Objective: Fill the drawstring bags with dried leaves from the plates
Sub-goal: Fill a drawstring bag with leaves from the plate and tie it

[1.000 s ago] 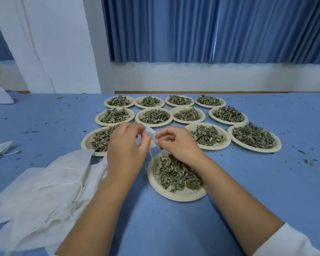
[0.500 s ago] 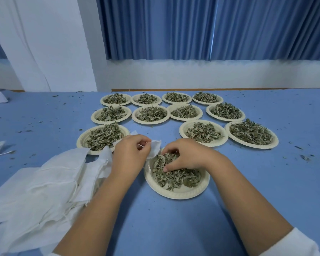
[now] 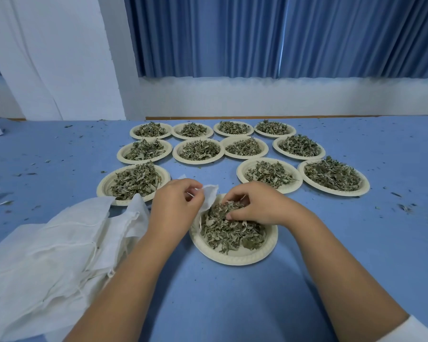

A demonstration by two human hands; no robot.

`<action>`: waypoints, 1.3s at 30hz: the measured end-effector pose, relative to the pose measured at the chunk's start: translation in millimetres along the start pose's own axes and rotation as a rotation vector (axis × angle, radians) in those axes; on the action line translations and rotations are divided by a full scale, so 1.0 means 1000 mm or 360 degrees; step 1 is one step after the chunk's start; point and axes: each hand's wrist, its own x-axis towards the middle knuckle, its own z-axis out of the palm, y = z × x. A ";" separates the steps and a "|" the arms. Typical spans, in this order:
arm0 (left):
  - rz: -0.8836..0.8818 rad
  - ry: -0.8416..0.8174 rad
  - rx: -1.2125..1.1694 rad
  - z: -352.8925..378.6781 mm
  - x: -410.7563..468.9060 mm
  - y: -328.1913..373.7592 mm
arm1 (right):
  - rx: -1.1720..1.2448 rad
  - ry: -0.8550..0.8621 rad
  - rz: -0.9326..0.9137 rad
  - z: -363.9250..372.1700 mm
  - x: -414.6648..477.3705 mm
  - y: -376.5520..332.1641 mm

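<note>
The drawstring bag (image 3: 210,196) is pinched at its mouth by the left hand (image 3: 176,206) and held against the nearest plate (image 3: 235,259), probably so that spills are caught. Dried leaves (image 3: 232,233) are clutched under the curled right hand (image 3: 256,206). Twelve heaped plates are counted. The spare bags (image 3: 59,248) piled on the counter (image 3: 220,304) cannot be counted.

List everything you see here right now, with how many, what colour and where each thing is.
Paper plates: twelve, cream, rows across mid-table, each holding leaves.
Dried leaves: grey-green, heaped on every plate.
Held bag: one, white, at nearest plate's left rim.
Bag pile: count unclear, white, near left.
Table: one, blue, flecked with leaf crumbs.
Curtain: blue, behind the table.
Left hand: pinches the held bag.
Right hand: grips leaves on the nearest plate.
</note>
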 end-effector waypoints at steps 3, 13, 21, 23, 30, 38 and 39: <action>-0.0036 0.0030 -0.0058 0.000 -0.001 0.000 | 0.0214 0.0154 -0.0019 -0.007 -0.004 0.001; -0.0091 0.0044 -0.0099 0.002 -0.003 0.003 | 0.0541 0.0383 -0.0075 -0.005 -0.008 -0.004; -0.0063 0.0099 -0.0040 0.002 -0.003 0.006 | 0.0779 0.0593 -0.0099 -0.005 -0.005 -0.006; -0.0108 0.0071 -0.0088 0.002 -0.004 0.007 | 0.0884 0.0618 -0.0103 -0.005 -0.005 -0.006; -0.0352 -0.0011 -0.0422 0.003 -0.004 0.010 | 0.0919 0.0649 -0.0113 0.005 -0.004 -0.011; -0.0466 -0.0093 -0.0719 0.004 -0.005 0.015 | 0.0187 0.0630 -0.0186 0.019 0.000 -0.013; -0.0461 -0.0103 -0.0723 0.004 -0.006 0.016 | 0.0145 0.0622 -0.0193 0.019 -0.001 -0.012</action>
